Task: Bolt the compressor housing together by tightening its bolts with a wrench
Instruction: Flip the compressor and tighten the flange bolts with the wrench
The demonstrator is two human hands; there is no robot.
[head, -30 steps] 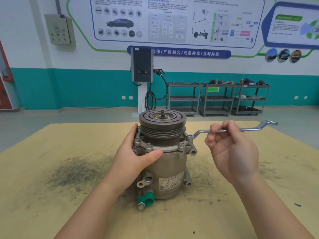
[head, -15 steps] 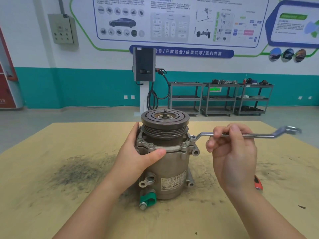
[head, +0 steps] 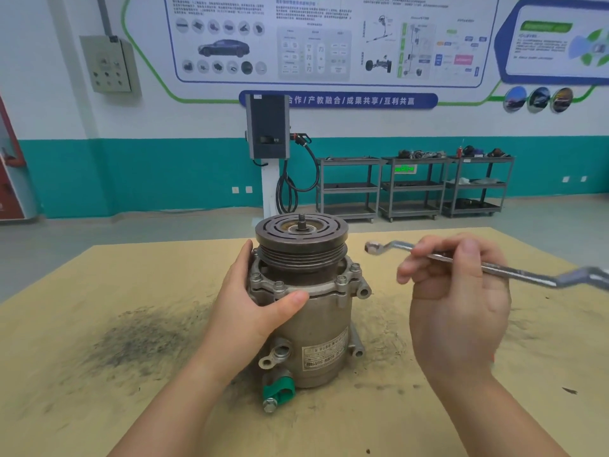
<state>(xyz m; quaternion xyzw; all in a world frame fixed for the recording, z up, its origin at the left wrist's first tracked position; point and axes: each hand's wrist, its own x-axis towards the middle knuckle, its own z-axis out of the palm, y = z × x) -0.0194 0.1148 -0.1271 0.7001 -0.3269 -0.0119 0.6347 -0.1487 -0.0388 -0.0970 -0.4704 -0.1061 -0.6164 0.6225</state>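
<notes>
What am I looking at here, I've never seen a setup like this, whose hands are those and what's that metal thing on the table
This is one picture from a camera worn on a person's head, looking forward and down at their own two bare hands. No robot is involved.

The metal thing is a car air-conditioning compressor, standing upright on a tan worktable that has a dark smudge on it. On top is a round grooved pulley, and a ring of small bolts sits around the housing just below it. A green cap sticks out near the bottom.

The left hand grips the compressor's side to steady it. The right hand holds a long metal wrench, which is in the air to the right of the compressor, not on any bolt.

Behind the table are a workshop floor, grey shelf carts and wall posters.
</notes>
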